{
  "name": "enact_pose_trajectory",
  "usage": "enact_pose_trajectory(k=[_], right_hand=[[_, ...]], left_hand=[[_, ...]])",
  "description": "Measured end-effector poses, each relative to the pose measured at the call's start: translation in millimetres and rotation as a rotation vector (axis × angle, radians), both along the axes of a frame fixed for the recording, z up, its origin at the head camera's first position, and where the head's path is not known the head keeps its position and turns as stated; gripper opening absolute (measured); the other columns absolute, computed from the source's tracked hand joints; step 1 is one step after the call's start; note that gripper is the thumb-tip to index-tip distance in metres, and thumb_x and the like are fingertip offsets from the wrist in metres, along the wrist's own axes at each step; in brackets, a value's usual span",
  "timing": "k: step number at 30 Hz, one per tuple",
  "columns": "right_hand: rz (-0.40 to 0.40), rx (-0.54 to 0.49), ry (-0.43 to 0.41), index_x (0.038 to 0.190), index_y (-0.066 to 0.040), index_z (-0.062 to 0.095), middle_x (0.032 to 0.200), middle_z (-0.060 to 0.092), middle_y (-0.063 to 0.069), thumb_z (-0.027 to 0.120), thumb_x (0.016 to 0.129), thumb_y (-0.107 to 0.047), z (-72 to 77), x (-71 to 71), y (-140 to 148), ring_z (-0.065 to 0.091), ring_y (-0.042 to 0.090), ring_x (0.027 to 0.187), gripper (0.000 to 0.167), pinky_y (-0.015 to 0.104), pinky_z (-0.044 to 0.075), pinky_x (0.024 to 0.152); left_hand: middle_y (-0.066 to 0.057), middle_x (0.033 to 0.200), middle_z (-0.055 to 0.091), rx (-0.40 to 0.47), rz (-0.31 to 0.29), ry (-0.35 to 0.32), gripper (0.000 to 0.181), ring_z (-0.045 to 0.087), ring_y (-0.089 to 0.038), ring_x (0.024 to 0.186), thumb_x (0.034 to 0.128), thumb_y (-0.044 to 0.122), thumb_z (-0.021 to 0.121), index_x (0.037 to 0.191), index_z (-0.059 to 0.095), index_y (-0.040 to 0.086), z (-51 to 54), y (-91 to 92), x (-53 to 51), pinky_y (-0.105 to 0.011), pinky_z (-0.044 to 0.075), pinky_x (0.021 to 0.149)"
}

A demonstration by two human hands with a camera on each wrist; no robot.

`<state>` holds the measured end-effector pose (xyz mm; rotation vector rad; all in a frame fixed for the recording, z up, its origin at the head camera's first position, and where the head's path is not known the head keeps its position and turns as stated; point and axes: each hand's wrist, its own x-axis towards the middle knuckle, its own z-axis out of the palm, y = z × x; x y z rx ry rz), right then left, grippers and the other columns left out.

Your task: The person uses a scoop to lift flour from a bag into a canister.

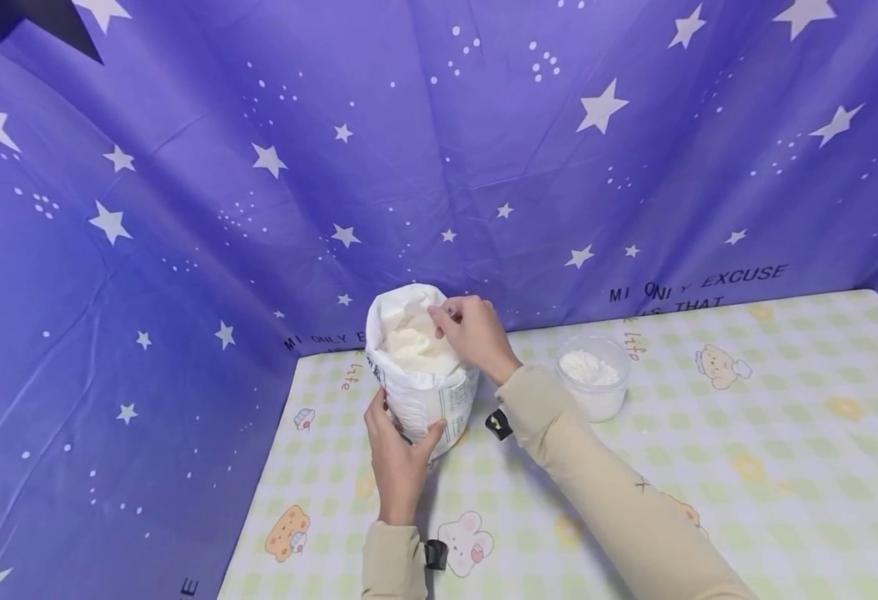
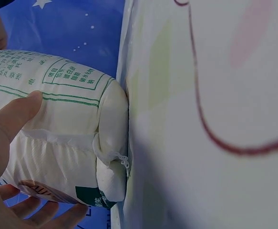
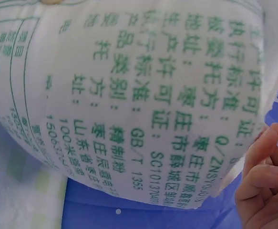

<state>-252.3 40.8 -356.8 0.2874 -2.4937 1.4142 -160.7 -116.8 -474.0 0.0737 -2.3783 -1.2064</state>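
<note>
Gripped low by the left hand (image 1: 400, 462), the upright bag (image 1: 424, 404) stands on the desk (image 1: 799, 475), its powder (image 1: 412, 348) toward 8 o'clock of the nearer right hand (image 1: 478, 335), whose fingers curl, around what I cannot tell.

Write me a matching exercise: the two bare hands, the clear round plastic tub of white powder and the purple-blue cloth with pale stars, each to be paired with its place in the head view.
Things:
1. Left hand
2. Clear round plastic tub
3. Right hand
4. Purple-blue cloth with pale stars

Places:
A. At the open mouth of the soft white bag with green print
B. Against the bag's lower part
C. Beyond the far edge of the green-and-white checked tablecloth
D. On the tablecloth, right of the bag

Pairs: 1-B, 2-D, 3-A, 4-C
</note>
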Motion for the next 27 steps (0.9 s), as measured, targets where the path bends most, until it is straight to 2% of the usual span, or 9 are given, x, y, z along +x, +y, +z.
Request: enact_pose_trajectory(k=[8, 15, 18, 23, 27], right_hand=[[0.028, -0.021, 0.021, 0.066, -0.009, 0.069, 0.066, 0.065, 0.001, 0.06, 0.099, -0.031, -0.8, -1.5, -3, 0.042, 0.013, 0.052, 0.04, 0.027, 0.038, 0.054], [0.086, -0.008, -0.018, 0.065, -0.006, 0.068, 0.055, 0.057, -0.002, 0.061, 0.098, -0.028, 3.1, -4.0, -9, 0.04, 0.013, 0.053, 0.041, 0.028, 0.036, 0.053], [0.104, -0.017, -0.038, 0.066, -0.005, 0.069, 0.056, 0.06, 0.0, 0.061, 0.098, -0.027, 4.6, -4.0, -7, 0.04, 0.011, 0.051, 0.04, 0.026, 0.034, 0.051], [0.132, -0.115, -0.131, 0.079, -0.002, 0.075, 0.068, 0.069, 0.006, 0.061, 0.098, -0.021, 2.1, -5.0, -2, 0.044, 0.007, 0.049, 0.03, 0.02, 0.031, 0.043], [0.132, -0.225, -0.194, 0.091, 0.0, 0.076, 0.071, 0.071, 0.006, 0.061, 0.099, -0.023, -0.3, -4.5, 4, 0.05, 0.011, 0.054, 0.029, 0.018, 0.033, 0.044]], left_hand=[[-0.017, 0.137, 0.044, -0.007, -0.002, 0.02, 0.1, 0.05, -0.032, 0.127, 0.0699, 0.028, 0.09, 0.148, 0.032, 0.006, 1.3, -0.7, 0.2, -0.048, 0.048, 0.104], [-0.018, 0.136, 0.045, -0.009, -0.006, 0.035, 0.1, 0.049, -0.032, 0.127, 0.0691, 0.028, 0.09, 0.148, 0.033, 0.005, 2.3, 1.0, 0.3, -0.048, 0.046, 0.105], [-0.017, 0.137, 0.045, -0.015, -0.006, 0.032, 0.1, 0.049, -0.032, 0.127, 0.0691, 0.028, 0.091, 0.148, 0.033, 0.006, 2.7, 1.6, 0.0, -0.047, 0.046, 0.106], [-0.018, 0.137, 0.045, -0.013, -0.007, 0.032, 0.1, 0.049, -0.032, 0.127, 0.0695, 0.027, 0.091, 0.148, 0.033, 0.005, 3.5, 1.5, 1.2, -0.048, 0.047, 0.105], [-0.018, 0.137, 0.045, -0.009, -0.013, 0.03, 0.1, 0.049, -0.032, 0.126, 0.0701, 0.027, 0.09, 0.148, 0.032, 0.005, 2.7, 0.8, 1.4, -0.048, 0.048, 0.104]])
